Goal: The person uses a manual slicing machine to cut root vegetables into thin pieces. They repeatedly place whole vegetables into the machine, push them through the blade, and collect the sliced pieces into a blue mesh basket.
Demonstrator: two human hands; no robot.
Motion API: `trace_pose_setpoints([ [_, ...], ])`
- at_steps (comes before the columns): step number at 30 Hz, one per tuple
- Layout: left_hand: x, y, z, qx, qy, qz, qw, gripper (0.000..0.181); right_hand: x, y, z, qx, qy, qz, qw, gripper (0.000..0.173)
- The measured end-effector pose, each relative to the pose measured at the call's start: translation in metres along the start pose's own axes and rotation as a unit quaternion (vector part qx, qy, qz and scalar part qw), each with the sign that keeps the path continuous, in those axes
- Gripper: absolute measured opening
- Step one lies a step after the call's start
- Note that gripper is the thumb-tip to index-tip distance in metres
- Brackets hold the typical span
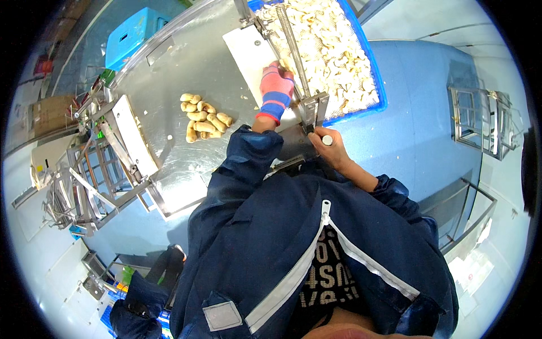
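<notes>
My left hand [276, 87], in a pink and blue striped knit glove, rests over a white cutting board [245, 53] beside a metal lever cutter [292, 46]. At its fingertips is a pale food piece [286, 65], partly hidden by the glove. Bare, my right hand [332, 148] is closed around the white-ended handle [327, 140] of the cutter at its near end. To the left of the board, several tan, elongated food pieces [204, 127] lie in a loose pile on the stainless steel table [169, 97].
Beyond the cutter, a blue mesh-bottomed tray [383, 91] holds many pale slices [334, 51]. A second cutter with a white board [133, 135] sits at the table's left end. A blue plastic stool [131, 38] stands past the far edge. Behind on the left is another person [146, 292] in dark clothes.
</notes>
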State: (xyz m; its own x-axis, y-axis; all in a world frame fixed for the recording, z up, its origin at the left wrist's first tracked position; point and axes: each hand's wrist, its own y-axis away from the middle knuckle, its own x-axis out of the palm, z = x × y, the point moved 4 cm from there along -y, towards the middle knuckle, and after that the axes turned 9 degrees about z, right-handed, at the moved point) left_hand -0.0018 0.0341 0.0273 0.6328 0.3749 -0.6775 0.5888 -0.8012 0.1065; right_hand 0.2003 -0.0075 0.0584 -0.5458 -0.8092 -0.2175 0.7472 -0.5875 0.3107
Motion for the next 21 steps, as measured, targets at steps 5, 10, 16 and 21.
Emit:
trace_pose_setpoints([
  [5, -0.012, -0.014, -0.016, -0.059, 0.405, 0.09, 0.908, 0.037, 0.001, -0.003, -0.011, -0.007, -0.017, -0.01, 1.0, 0.027],
  [10, -0.072, 0.007, -0.053, 0.135, 0.277, 0.129, 0.943, 0.036, 0.002, 0.002, -0.011, 0.006, -0.055, -0.009, 0.998, 0.025],
  [16, -0.185, 0.015, 0.114, 0.058, -0.301, -0.079, 0.948, 0.03, 0.003, 0.001, -0.009, -0.001, -0.049, -0.01, 0.999, 0.027],
  [21, -0.186, -0.009, 0.163, 0.022, -0.329, 0.074, 0.941, 0.025, 0.003, 0.0, -0.008, 0.0, -0.053, -0.001, 0.999, 0.027],
])
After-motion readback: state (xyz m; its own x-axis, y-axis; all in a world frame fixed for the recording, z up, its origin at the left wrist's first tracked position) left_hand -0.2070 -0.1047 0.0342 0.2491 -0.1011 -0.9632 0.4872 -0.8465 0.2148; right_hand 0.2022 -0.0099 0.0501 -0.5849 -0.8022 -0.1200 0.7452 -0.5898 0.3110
